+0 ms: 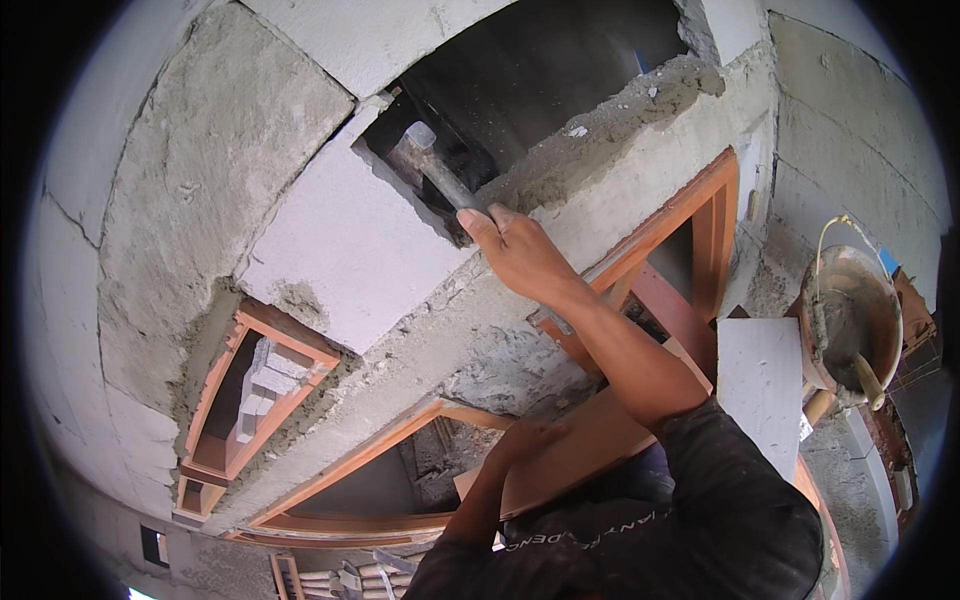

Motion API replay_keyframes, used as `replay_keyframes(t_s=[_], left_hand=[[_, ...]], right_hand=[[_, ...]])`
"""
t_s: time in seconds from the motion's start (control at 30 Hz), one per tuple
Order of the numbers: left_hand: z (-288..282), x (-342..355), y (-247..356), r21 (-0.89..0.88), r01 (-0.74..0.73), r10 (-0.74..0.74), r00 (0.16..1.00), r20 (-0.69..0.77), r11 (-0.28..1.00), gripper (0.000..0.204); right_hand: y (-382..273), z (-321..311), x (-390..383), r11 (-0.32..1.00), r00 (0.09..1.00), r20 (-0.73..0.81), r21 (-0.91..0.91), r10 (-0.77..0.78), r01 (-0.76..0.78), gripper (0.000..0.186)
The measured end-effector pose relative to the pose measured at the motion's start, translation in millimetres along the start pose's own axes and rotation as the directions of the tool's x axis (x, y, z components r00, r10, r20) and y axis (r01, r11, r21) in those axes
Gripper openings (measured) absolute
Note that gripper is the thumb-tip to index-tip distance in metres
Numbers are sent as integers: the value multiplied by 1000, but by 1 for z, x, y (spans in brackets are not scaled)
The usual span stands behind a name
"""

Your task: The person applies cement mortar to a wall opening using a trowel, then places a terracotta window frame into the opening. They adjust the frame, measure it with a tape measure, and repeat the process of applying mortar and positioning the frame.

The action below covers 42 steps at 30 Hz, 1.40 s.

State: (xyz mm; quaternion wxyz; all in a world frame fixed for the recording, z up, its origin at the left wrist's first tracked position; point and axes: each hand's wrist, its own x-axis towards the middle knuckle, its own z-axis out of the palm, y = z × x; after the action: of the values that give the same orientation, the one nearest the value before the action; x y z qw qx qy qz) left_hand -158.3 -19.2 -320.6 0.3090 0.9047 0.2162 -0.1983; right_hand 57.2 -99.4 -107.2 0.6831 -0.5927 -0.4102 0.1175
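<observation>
My right hand (515,250) is closed around the grey handle of a hammer (452,182). The hammer's blocky metal head is raised by the left end of a dark opening in the block wall, beside the cut edge of a white block (350,250). Lower down, my left hand (532,437) is against a wooden board (590,435) in front of my body. Shadow hides its fingers, so I cannot make out its grip.
Rough mortar (620,120) lies along the opening's lower ledge. Below it are orange-brown wooden frames (690,220). On my right, a bucket (850,310) holds grey mortar and a wooden-handled tool, next to a white block (760,390). Block pieces (265,380) sit in the left frame.
</observation>
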Motion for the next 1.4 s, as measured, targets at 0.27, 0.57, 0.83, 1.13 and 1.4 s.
replay_keyframes(t_s=[0.27,0.57,0.83,1.13,1.4], left_hand=[[3,11,-12,66,-86,90,994,-65,994,55],[12,-4,-21,-143,-7,-1,999,-54,990,49],[10,4,-25,-257,-42,31,999,-44,965,51],[7,3,-20,-242,17,-34,997,-66,970,60],[-5,-10,-3,-64,58,-54,997,57,996,61]], right_hand=[[-14,-8,8,998,998,-11,5,-69,69,65],[66,-92,-173,951,956,-278,-308,-98,8,47],[139,-195,-331,269,730,-641,-679,237,-683,41],[207,-223,-395,176,771,-634,-755,52,-632,29],[170,-170,-362,589,820,-568,-642,63,-490,13]])
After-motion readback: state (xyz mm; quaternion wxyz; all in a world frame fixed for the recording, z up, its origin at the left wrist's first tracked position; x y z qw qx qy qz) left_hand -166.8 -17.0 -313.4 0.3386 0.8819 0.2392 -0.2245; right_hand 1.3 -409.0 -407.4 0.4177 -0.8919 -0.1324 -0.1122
